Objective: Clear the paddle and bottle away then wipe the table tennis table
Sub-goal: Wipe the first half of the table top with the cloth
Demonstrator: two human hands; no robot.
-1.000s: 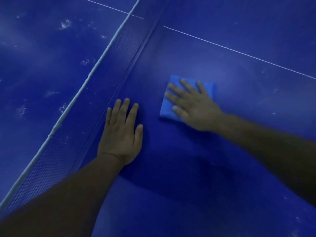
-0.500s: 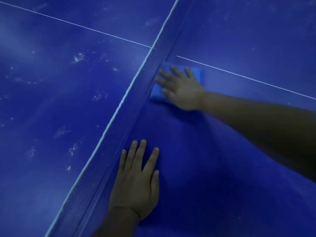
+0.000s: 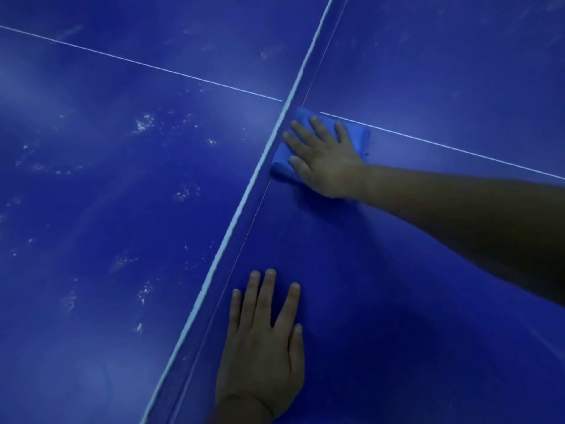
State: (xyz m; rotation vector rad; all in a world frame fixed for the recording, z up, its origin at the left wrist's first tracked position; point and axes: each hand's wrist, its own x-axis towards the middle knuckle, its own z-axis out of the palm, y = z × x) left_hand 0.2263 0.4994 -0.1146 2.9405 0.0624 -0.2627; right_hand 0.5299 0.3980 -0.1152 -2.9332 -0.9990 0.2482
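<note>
With no paddle or bottle in view, wiping is under way: your right hand [image 3: 324,157] presses flat-fingered on the cloth [image 3: 354,137] against the net [image 3: 244,206], your left hand [image 3: 263,347] rests flat on the worktop [image 3: 397,286], and white smudges [image 3: 142,123] beyond the net remain.

Blue table tennis table [image 3: 397,286], white-topped net [image 3: 250,191] running diagonally, right hand [image 3: 324,154] flat with straight fingers on folded blue cloth [image 3: 357,134] touching the net, left hand [image 3: 263,341] flat on table beside the net, pale smudges [image 3: 143,123] beyond the net
</note>
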